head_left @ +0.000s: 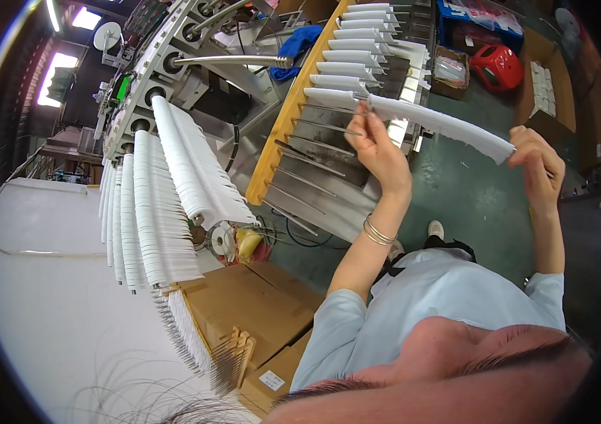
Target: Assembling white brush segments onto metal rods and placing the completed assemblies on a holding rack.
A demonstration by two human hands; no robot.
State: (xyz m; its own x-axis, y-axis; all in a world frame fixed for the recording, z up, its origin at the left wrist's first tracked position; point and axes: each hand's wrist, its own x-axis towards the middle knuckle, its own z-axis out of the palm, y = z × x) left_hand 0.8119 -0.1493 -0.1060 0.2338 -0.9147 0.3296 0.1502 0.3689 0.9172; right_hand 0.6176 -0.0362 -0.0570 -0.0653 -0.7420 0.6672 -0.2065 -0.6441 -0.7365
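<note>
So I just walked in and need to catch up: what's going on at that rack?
A person holds a long white bundle between both hands: left hand at the end by the pin rack, right hand at the outer end. Upper pins already carry white bundles; lower pins are bare.

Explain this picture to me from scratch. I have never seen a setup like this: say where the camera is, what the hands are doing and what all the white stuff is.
The camera sits on a person's head and looks down through a fisheye lens, so straight edges bend. Two bare hands reach up: the left hand and the right hand hold the two ends of a long white bundle, level with a metal rod of the peg rack, a yellow-edged board. Its upper rods already carry similar bundles. To the left, a machine holds rows of hanging white strips. Below them stand cardboard boxes, and a red stool is on the green floor.
</note>
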